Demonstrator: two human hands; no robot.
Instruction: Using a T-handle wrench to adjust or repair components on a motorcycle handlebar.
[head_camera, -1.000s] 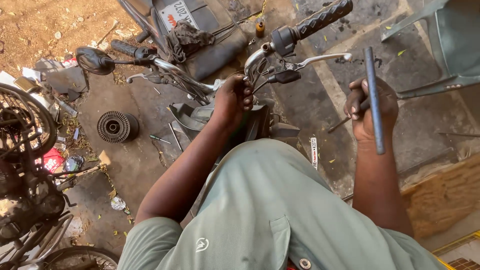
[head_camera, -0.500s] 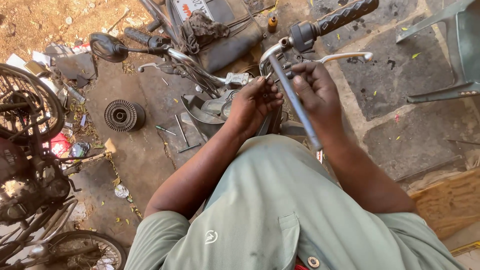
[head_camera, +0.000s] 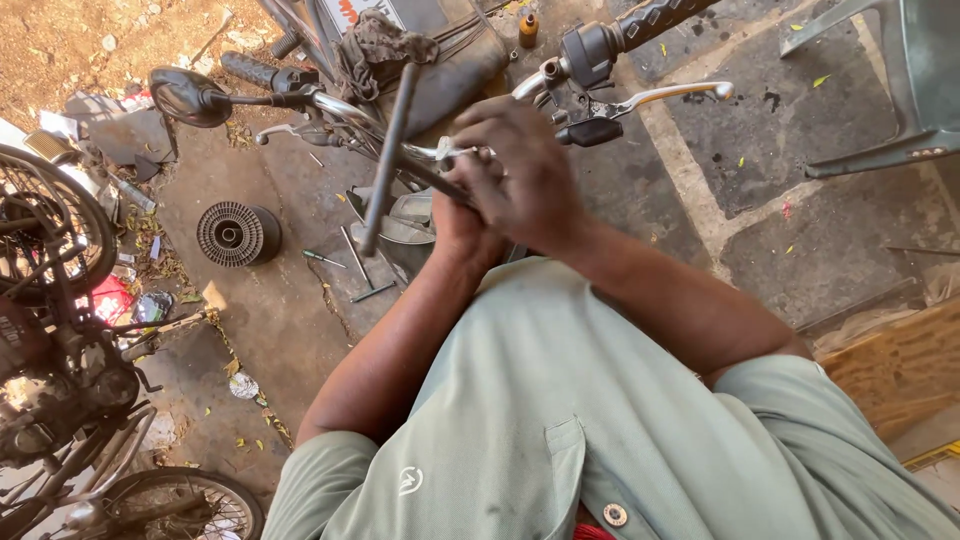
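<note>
We hold a long dark metal T-handled wrench (head_camera: 388, 150) at the middle of a motorcycle's handlebar (head_camera: 330, 105), its bar slanting out past the fingers toward the concrete floor (head_camera: 300, 300). Our right hand (head_camera: 530, 170) is clenched over its near end, fingers (head_camera: 480, 125) wrapped round; our left hand (head_camera: 455, 225) lies beneath, its grip hidden. Beyond the fingers a silver brake lever (head_camera: 665, 95) juts out, and a ribbed round part (head_camera: 235, 232) sits well apart on the floor.
</note>
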